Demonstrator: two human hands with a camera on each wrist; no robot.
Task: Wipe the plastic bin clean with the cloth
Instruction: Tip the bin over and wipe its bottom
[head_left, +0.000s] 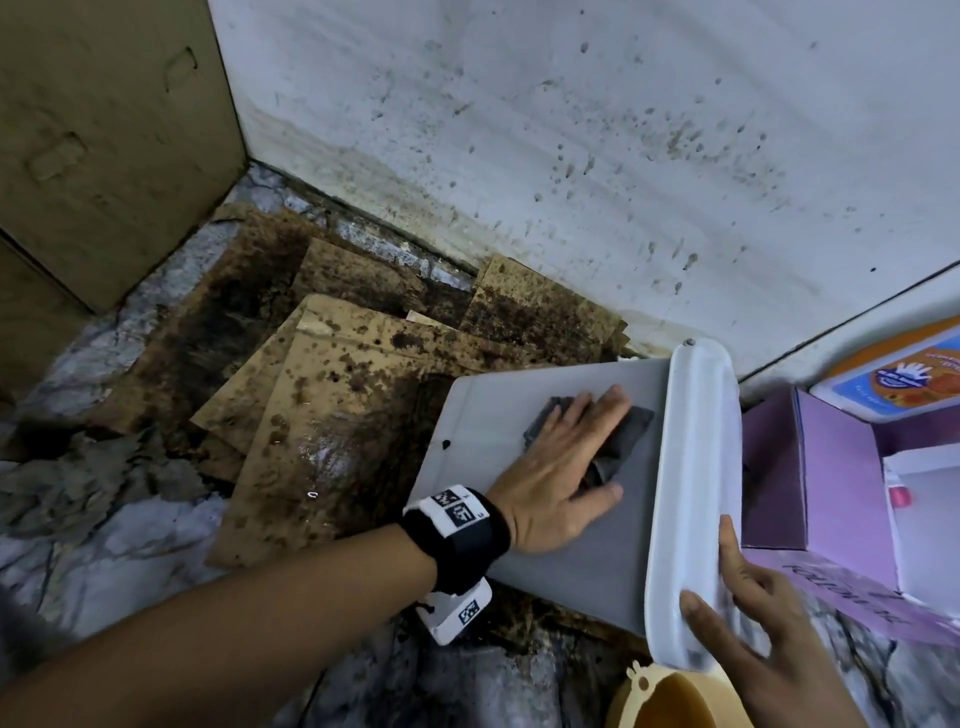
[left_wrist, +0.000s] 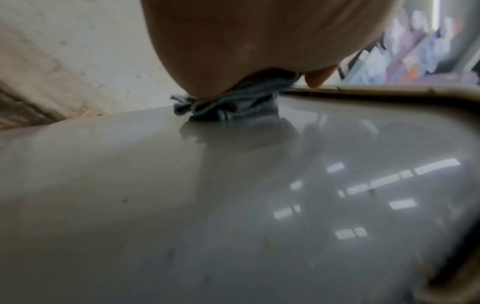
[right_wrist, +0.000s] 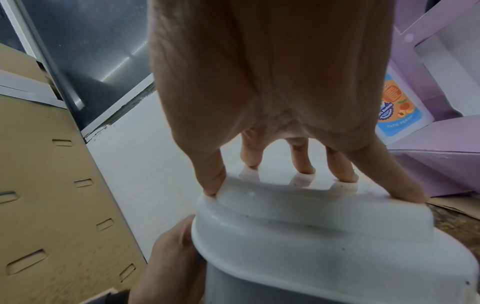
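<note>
The plastic bin (head_left: 524, 540) is lying on its side between both hands. The left hand (head_left: 563, 475) is pressing the grey cloth (head_left: 631, 428) flat-fingered against its grey wall, while the right hand (head_left: 763, 613) is gripping its white rim (head_left: 693, 467), fingers curled over it.

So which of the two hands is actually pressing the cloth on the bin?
The left hand, with the black wristband: it presses the dark grey cloth flat on the grey plastic bin's side. The right hand only grips the bin's white rim.
</note>
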